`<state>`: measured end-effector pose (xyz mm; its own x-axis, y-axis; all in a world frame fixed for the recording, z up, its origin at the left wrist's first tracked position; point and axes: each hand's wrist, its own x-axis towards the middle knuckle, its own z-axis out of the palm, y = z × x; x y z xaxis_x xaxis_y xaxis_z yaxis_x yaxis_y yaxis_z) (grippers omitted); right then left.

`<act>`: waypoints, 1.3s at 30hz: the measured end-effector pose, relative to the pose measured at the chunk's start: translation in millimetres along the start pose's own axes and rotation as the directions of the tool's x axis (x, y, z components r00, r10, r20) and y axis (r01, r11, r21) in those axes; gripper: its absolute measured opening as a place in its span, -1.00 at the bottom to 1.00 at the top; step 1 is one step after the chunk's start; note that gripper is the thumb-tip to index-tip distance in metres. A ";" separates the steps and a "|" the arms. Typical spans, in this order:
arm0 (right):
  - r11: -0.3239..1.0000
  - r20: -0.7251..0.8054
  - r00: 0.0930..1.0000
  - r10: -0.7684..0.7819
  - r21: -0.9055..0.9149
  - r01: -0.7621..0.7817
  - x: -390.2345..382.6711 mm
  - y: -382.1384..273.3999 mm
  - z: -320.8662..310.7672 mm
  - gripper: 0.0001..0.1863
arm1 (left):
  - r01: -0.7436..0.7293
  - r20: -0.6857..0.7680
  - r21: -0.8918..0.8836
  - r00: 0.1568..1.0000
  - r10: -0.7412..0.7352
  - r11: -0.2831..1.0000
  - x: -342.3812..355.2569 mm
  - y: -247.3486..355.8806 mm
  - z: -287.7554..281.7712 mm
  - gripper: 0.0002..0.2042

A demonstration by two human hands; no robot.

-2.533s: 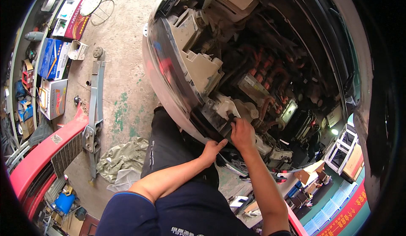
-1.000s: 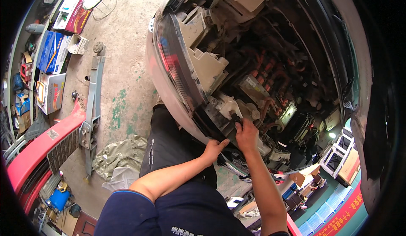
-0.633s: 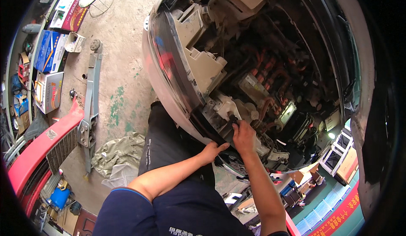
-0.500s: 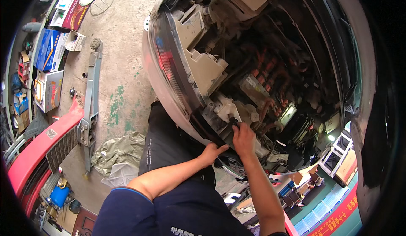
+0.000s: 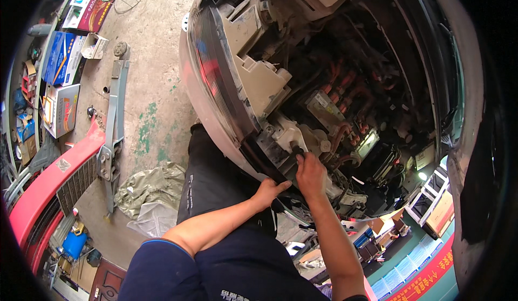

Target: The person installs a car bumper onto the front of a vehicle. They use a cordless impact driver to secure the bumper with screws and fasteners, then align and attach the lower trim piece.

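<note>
Before me is the open engine bay point(image 5: 377, 101) of a vehicle, with a long clear headlamp point(image 5: 210, 69) along its pale front panel point(image 5: 197, 98). My right hand point(image 5: 311, 178) is closed around a small black cylindrical piece point(image 5: 297, 151), whose lower part the fingers hide. This piece sits against a dusty whitish plastic housing point(image 5: 288, 135) behind the headlamp's near end. My left hand point(image 5: 268, 193) grips the panel's near edge beside a dark trim strip point(image 5: 259, 158). Its thumb points right toward my right wrist; the other fingers are mostly hidden.
Left on the concrete floor stand a red bumper point(image 5: 48, 177), a grey metal jack-like arm point(image 5: 115, 107) and a crumpled greenish sheet point(image 5: 154, 187). Cartons point(image 5: 62, 109) line the far left. The raised hood point(image 5: 437, 47) curves along the right. Behind is a white ladder point(image 5: 429, 196).
The view has shifted slightly. Both hands stay at nearly the same places, the right one still closed on the black piece and the left one still at the panel edge.
</note>
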<state>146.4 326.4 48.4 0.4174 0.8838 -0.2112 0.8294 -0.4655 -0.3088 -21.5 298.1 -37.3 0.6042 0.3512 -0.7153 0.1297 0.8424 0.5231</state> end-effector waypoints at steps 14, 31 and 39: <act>0.998 0.018 0.999 0.044 -0.046 -0.043 6.2 -3.8 -2.5 -0.74 | -0.094 0.002 0.095 0.996 0.094 0.991 -1.9 10.7 0.4 -0.57; 0.997 0.027 0.999 0.021 -0.076 -0.019 6.4 -3.6 -2.8 -0.73 | -0.003 -0.005 -0.016 1.000 0.003 1.000 -5.3 17.5 4.2 -0.63; 0.994 0.014 0.999 -0.050 -0.100 0.051 13.5 -10.8 -15.4 -0.70 | -0.026 0.014 0.036 1.000 0.026 0.999 -0.9 5.1 -3.1 -0.62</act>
<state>148.8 344.0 63.2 0.3700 0.9054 -0.2084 0.8828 -0.4125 -0.2248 -23.9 303.3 -35.4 0.6183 0.3669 -0.6950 0.1418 0.8177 0.5579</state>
